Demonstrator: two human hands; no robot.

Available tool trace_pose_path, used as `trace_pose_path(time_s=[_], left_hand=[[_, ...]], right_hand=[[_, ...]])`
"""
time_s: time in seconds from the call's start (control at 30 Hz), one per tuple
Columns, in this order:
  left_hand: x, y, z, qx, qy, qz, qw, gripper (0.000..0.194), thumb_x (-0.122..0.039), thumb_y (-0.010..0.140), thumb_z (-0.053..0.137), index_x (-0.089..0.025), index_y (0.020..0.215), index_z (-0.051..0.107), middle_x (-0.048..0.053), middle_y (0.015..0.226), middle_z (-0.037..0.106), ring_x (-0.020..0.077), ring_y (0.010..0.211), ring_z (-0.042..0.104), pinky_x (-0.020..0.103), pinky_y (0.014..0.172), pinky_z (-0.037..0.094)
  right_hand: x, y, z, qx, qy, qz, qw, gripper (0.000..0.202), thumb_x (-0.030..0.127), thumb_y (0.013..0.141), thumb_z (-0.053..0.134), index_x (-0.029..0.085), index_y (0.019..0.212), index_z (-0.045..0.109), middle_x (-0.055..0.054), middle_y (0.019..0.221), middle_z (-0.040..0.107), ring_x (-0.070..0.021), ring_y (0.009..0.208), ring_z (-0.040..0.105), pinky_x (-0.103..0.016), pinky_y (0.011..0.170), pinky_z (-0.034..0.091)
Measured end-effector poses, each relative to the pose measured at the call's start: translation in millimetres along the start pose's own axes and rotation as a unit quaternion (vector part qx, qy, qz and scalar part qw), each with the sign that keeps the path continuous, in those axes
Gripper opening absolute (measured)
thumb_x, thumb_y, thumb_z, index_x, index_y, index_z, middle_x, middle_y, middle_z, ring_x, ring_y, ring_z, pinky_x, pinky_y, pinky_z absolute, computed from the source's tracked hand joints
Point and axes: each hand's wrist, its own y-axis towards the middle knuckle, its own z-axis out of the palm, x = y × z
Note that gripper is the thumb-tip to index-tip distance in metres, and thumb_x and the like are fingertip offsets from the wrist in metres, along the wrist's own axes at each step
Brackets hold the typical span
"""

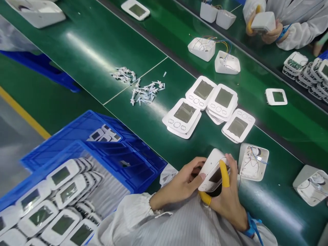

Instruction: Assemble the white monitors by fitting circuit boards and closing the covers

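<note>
Near the table's front edge, my left hand (183,182) and my right hand (228,194) both grip a white device (212,164) with a dark screen, held tilted. Yellow covers are on the thumb and a finger of my right hand, and a blue band circles that wrist. Beyond my hands lie stacked white panels with screens (184,116), (222,100). Just right of the device, an open white housing (253,162) with thin wires rests on the table.
Small white parts (147,92) lie in piles on the green table (143,133). Blue crates (110,153) with white panels (66,191) stand at lower left. More wired housings (202,48) sit on the conveyor. Across it, a person's hands (271,32) hold a white housing.
</note>
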Motion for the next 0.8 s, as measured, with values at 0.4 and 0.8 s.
trace_pose_path(time_s=[0.4,0.8], left_hand=[[5.4,1.6,0.5,0.014,0.078,-0.017,0.997,0.066,-0.035,0.093,0.073,-0.025,0.150,0.042,0.013,0.130,0.063,0.0277,0.118,0.064,0.029,0.076,0.053],[-0.7,-4.9,0.7,0.013,0.207,0.032,0.978,0.068,-0.040,0.104,0.056,-0.023,0.164,0.028,0.020,0.161,0.044,0.0335,0.132,0.061,0.040,0.093,0.061]], right_hand=[[-10.3,-15.6,4.1,-0.044,0.046,-0.024,0.998,0.099,0.041,0.081,0.081,0.017,0.161,0.028,-0.023,0.160,0.026,-0.0461,0.152,0.033,-0.076,0.118,0.037],[-14.6,-12.3,0.9,-0.035,0.094,-0.037,0.994,0.104,0.035,0.073,0.082,0.022,0.160,0.027,-0.020,0.159,0.030,-0.0479,0.152,0.033,-0.077,0.119,0.032]])
